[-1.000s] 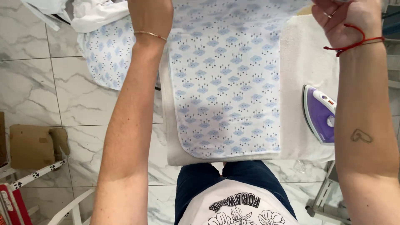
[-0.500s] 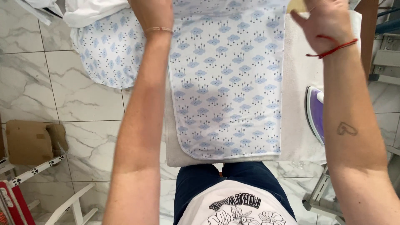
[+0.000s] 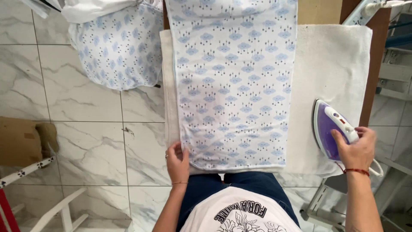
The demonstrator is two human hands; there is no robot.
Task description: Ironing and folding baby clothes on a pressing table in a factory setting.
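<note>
A big white board cover lies across the ironing table, and on top of it rests a long cloth with small blue shapes — it looks flat and smooth, spread out from the near edge to the far end. More of the same blue cloth sits in a heap off to the left, over the marble floor. The purple iron lies on the cover, to the right of the cloth and not touching it. The right hand is wrapped around the iron's handle. The left hand presses the cloth's near corner with bent fingers — so the ironing looks ready to start, not done.
</note>
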